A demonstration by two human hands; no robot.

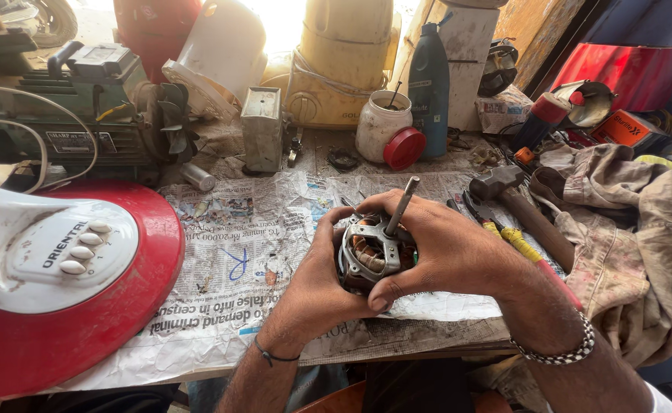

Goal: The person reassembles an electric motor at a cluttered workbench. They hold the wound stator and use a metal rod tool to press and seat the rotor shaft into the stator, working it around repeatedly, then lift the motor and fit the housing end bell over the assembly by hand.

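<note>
A small electric motor [370, 252] with a grey metal frame, copper windings and a steel shaft pointing up sits between both hands above a newspaper-covered bench [229, 252]. My left hand [317, 287] cups it from the left and below. My right hand [447, 248] wraps over it from the right, thumb under the frame and fingers curled behind the shaft.
A red and white fan base [60, 283] lies at the left. A hammer [515, 203], yellow-handled pliers [504, 233] and dirty rags [626, 237] lie at the right. At the back stand a green motor [68, 115], a white jar [382, 122] with a red lid [405, 147], a dark bottle [430, 80] and a metal box [261, 126].
</note>
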